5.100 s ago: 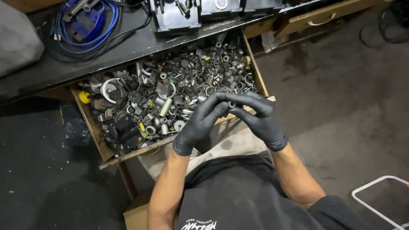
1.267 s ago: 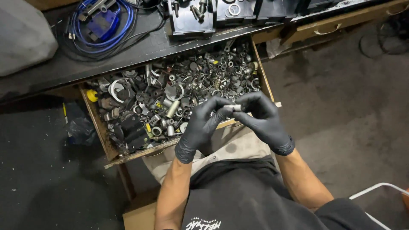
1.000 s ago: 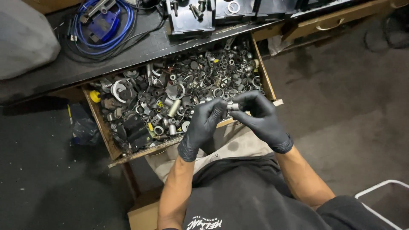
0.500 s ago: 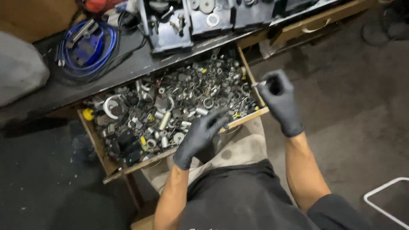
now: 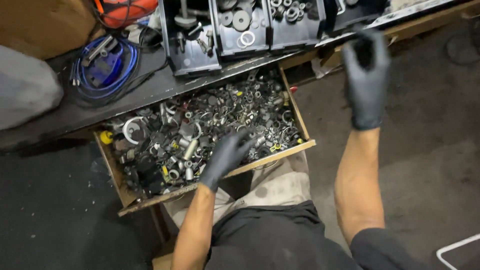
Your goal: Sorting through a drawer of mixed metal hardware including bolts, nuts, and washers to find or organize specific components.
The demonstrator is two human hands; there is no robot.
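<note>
Drawer (image 5: 122,197) full of loose metal bits is pulled out from under the dark workbench (image 5: 100,107), and it's packed: nuts, washers, rings, short sleeves, a few yellow pieces, plus a big pale ring (image 5: 131,127) near the far left corner. Left hand (image 5: 226,156), in a black glove, is down in the pile toward the near edge of the drawer, fingers spread apart and lying on the hardware (image 5: 220,120), not clamped on any one piece as far as I can see. Right hand (image 5: 366,75), also black-gloved, is up and off to the right of the drawer, raised toward the far edge of the bench, well apart from the left one. It's motion-blurred, and the fingers look curled in together at the top, maybe pinching something small, but honestly I can't tell whether anything is in there. On the bench at the far side sits a row of black parts bins (image 5: 240,30) with washers and other fittings in them, one with a white ring lying near its front. Further left there's a coil of blue cable (image 5: 102,67) and something orange (image 5: 125,10) at the far edge. Grey lump of cloth or bag (image 5: 25,90) sits at the far left. Floor to the right is bare concrete, with a white wire frame (image 5: 457,250) poking in at the near right corner.
</note>
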